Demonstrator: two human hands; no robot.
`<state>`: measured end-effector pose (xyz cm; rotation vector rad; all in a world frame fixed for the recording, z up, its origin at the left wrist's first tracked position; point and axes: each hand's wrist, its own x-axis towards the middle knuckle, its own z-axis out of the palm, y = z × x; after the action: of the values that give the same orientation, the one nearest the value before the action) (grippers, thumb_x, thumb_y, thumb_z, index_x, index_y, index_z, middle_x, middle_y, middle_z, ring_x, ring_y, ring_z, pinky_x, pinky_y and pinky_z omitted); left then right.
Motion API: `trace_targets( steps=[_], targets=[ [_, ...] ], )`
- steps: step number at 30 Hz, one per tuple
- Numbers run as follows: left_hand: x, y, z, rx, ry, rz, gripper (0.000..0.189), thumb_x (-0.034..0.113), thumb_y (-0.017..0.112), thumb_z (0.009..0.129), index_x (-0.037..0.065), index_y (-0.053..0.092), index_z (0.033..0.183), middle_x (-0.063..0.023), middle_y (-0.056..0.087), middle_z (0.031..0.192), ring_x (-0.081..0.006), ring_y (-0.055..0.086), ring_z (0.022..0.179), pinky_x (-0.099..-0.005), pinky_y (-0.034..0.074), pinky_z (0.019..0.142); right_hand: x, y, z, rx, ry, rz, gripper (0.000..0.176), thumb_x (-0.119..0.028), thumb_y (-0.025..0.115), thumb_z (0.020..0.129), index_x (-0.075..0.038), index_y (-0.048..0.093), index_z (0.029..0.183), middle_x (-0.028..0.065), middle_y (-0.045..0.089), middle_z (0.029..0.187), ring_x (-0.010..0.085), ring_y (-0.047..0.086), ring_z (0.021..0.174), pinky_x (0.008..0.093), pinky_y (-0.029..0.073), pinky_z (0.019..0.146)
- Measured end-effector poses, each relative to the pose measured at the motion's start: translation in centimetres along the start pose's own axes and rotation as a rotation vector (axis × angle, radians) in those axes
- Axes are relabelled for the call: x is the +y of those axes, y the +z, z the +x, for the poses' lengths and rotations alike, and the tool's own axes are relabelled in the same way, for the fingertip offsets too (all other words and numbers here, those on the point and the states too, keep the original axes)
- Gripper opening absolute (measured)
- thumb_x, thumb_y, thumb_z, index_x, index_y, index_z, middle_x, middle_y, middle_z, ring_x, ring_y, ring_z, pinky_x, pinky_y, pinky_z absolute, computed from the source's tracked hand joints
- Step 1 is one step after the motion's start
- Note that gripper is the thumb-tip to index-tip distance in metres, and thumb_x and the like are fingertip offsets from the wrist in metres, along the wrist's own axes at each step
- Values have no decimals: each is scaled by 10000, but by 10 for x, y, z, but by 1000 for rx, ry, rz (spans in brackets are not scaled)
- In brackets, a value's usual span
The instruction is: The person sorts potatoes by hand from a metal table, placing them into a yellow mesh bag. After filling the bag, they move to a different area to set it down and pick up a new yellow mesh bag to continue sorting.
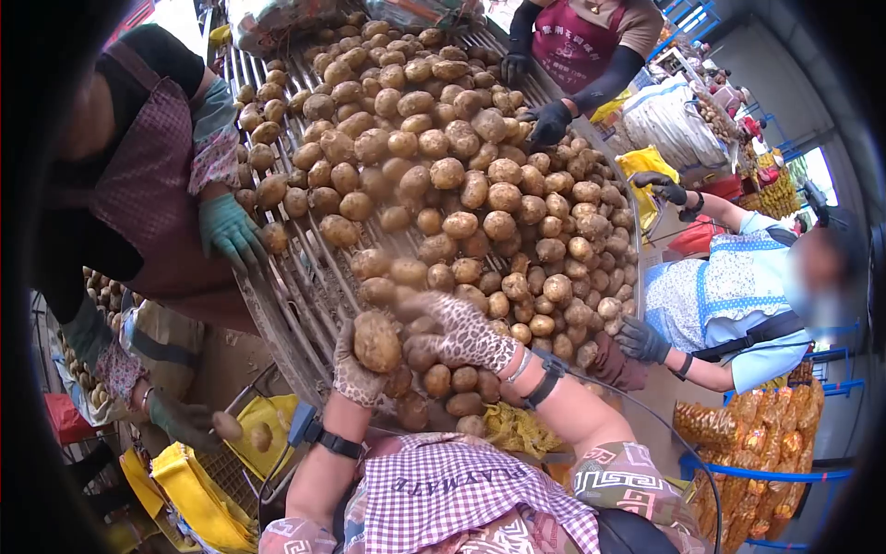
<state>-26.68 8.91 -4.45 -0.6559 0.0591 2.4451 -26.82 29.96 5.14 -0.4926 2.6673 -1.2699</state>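
My left hand, in a leopard-print glove, is closed around a large potato at the near end of the slatted sorting table. To its right is my right hand, in a matching glove, its fingers slightly blurred and curled over a smaller potato. More potatoes lie just below my right hand, close to my checked apron. A broad heap of potatoes covers much of the slats beyond both hands.
A co-worker's teal-gloved hand rests at the left edge; their other hand is near falling potatoes. Dark-gloved hands of another person reach in from the far side. A third person stands right. Yellow net bags hang lower left.
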Motion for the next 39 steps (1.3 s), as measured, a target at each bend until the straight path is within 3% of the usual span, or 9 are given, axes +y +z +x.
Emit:
trace_targets(
  steps=[4,11,12,16,22,25,28,34,39],
  targets=[
    [-9,17,-24,-138,-19,61,544,475,503,919,17,572,1204,-175,647,1108,-345,632,1008,-508,536,861,54,-72,17,694,220,-550,419,-144,655,821,21,571,1197,218,589,1160,351,554,1110,418,441,983],
    [-23,48,-23,-159,-236,92,530,414,474,948,11,492,1291,-204,584,1225,-340,628,1032,-477,564,824,93,-98,34,515,593,-226,607,-353,740,780,-2,536,1231,222,618,1147,359,585,1098,405,465,957],
    [-27,58,-25,-189,-227,112,601,387,505,937,-1,399,1384,-203,548,1291,-344,624,1048,-462,573,812,110,-94,28,496,459,276,566,-379,695,836,4,544,1225,226,609,1162,325,580,1119,397,459,961],
    [-29,52,-16,-278,-274,135,648,365,540,920,12,342,1426,-206,494,1355,-363,614,1064,-477,560,847,38,-63,9,-15,164,304,571,-453,623,890,-1,553,1231,199,602,1186,305,571,1136,392,454,971],
    [-27,-6,-19,-327,-414,-64,565,250,510,950,58,320,1447,-193,480,1354,-366,566,1138,-500,555,849,81,-109,44,596,166,-714,521,-267,664,832,-86,528,1302,189,551,1278,318,500,1214,430,382,1041],
    [-35,53,-45,-39,-345,29,496,327,445,969,110,407,1413,-166,587,1222,-318,631,846,-428,566,722,90,-137,77,249,467,-934,586,-241,680,794,-164,498,1346,184,530,1284,349,502,1196,461,414,997],
    [-34,33,-28,-154,-329,-41,545,267,477,975,81,311,1460,-190,491,1338,-376,579,1109,-501,572,810,90,-135,99,134,530,-1131,608,-268,697,785,-201,493,1354,198,519,1278,366,507,1189,479,450,942],
    [-22,33,-46,-154,-340,-92,561,331,516,950,28,379,1402,-198,529,1305,-366,610,1060,-541,551,838,34,-138,72,120,670,-754,663,-397,718,781,-60,515,1315,199,579,1253,306,564,1154,402,450,974],
    [-12,12,-79,-102,-269,21,544,364,546,921,4,475,1323,-203,581,1235,-349,623,1026,-520,523,895,53,-82,-33,330,595,797,500,-299,615,909,12,530,1291,89,585,1264,175,531,1170,328,407,1021]
  ],
)
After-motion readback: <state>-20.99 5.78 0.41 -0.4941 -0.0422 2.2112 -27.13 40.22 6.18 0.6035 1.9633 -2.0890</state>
